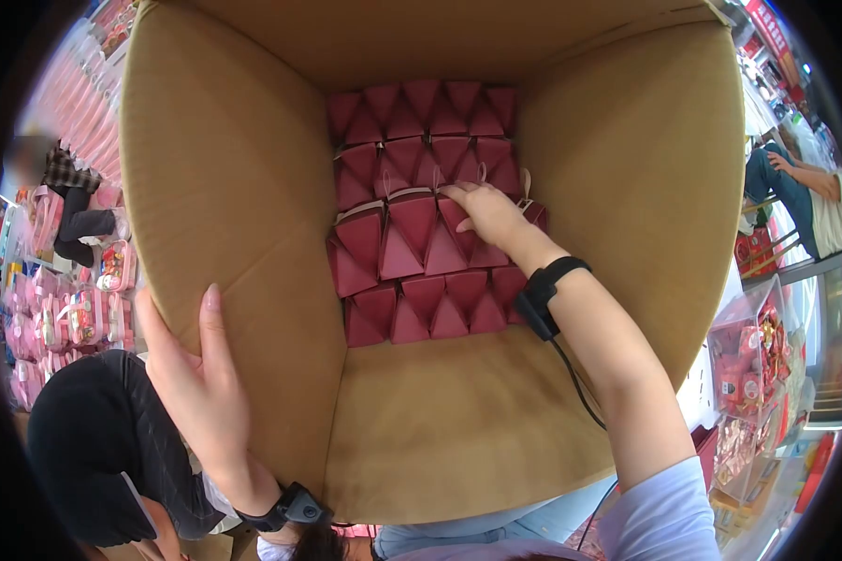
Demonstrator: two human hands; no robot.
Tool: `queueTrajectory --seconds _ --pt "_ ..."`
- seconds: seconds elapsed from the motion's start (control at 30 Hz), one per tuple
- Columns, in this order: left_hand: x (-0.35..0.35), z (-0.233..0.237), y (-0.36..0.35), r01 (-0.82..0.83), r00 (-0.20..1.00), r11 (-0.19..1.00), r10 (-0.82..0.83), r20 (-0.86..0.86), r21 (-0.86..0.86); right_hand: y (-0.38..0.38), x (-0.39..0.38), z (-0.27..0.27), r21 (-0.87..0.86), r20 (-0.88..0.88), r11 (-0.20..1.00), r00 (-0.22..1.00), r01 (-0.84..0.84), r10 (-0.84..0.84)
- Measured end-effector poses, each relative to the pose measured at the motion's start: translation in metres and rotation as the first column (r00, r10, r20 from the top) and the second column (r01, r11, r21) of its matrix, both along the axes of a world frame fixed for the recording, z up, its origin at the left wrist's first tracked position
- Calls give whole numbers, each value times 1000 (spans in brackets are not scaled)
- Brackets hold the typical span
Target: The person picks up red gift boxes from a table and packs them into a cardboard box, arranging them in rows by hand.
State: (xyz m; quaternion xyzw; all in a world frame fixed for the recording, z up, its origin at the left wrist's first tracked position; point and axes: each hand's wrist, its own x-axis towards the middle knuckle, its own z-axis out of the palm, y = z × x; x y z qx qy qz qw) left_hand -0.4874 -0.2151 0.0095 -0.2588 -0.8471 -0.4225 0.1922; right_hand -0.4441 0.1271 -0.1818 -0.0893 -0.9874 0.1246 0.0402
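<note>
A deep cardboard carton [229,201] stands before me with rows of dark pink triangular gift boxes [408,234] at its bottom. Several of these carry thin pale loops at their tops. My left hand [196,393] grips the carton's left wall, thumb on the inner face and the other fingers mostly hidden behind the edge. Deep inside, my right hand [485,215] rests on the tops of the gift boxes in the third row from the back. Its fingers are stretched out and the thumb is apart from them; no box is lifted.
A person in a black cap [89,449] is close at the lower left. Another person [814,201] sits at the right edge. Pink bags [75,313] hang at the left, and a clear bin of red packets [753,365] stands at the right. A black cable [580,388] trails from my right wrist.
</note>
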Motion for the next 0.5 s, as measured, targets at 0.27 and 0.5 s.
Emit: queueTrajectory --seconds 0.27,0.5 --pt "0 -2 0 -24 999 1000 24 37 13 -11 2 10 20 102 1000 995 -10 8" --pt "-2 0 0 17 999 1000 -17 29 3 -11 -1 -10 55 5 995 996 83 -84"
